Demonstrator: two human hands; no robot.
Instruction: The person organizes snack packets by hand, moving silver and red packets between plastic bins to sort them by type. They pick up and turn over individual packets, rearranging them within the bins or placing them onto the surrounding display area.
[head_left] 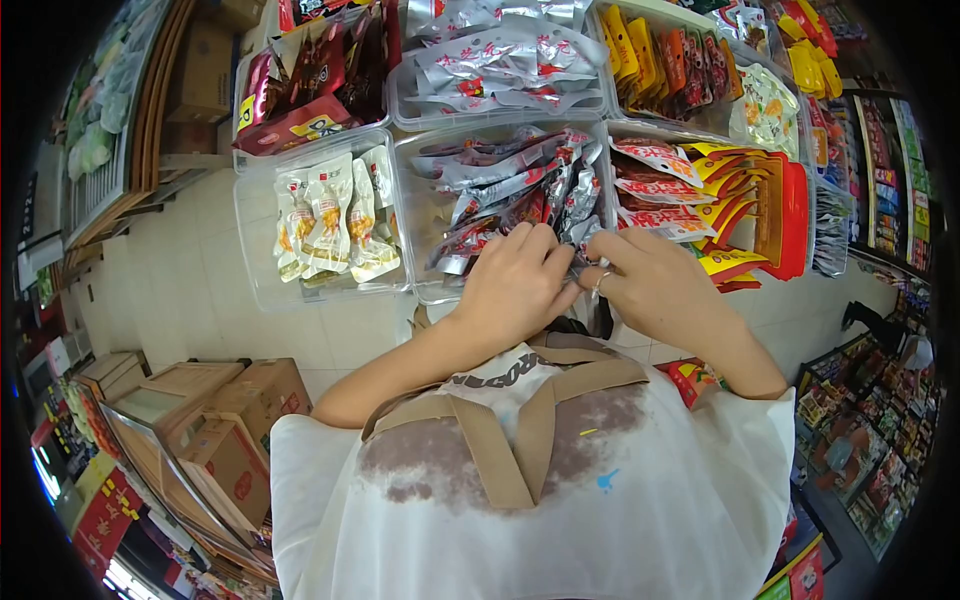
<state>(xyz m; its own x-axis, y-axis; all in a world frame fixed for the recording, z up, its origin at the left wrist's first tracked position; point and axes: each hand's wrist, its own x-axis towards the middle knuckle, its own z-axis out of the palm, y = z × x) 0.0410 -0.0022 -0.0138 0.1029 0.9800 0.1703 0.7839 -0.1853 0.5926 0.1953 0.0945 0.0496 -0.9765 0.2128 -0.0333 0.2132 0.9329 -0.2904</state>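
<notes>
Both hands are in the clear bin (405, 215) at center frame, full of silver packets (510, 175). Left hand (515, 285) has fingers bent over the pile, can't tell if it's actually gripping. Right hand (655, 290) fingers are pinched on silver packets at the bin's lower right corner. Red-yellow packs (735, 200) sit just right.

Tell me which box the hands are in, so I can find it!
Look at the clear plastic bins of snacks. In the nearest row, take the middle bin, where the left hand and right hand meet. Its silver and dark red packets differ from the pale packets left of it and the red-yellow packets right of it.
</notes>
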